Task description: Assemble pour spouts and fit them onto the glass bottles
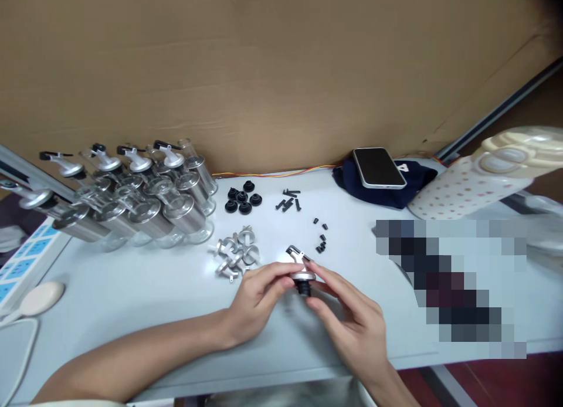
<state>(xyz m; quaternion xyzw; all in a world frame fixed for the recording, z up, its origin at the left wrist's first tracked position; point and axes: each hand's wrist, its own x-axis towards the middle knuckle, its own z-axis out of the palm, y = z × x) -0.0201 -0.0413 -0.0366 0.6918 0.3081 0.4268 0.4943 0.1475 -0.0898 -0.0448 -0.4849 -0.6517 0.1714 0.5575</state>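
Note:
Between both hands, above the front of the table, is a pourer spout [303, 276] with a silver cap, a black ribbed stopper pointing down and a black lever on top. My left hand [261, 292] pinches its left side with thumb and fingertips. My right hand [354, 319] grips it from the right, fingers around the cap and thumb near the stopper. Just beyond my left hand lies a heap of silver spout caps [233, 255]. Black rubber stoppers [244, 197] sit in a cluster behind those. Black lever pieces [288, 200] and small black tips [322, 238] lie farther back.
Glass and steel bottles [145, 216], several with pourers fitted, stand at the back left. A phone [379, 168] rests on a dark blue cap [416, 184]. A dotted tumbler [466, 187] is at right, beside a pixelated patch. A power strip [26, 260] runs along the left edge.

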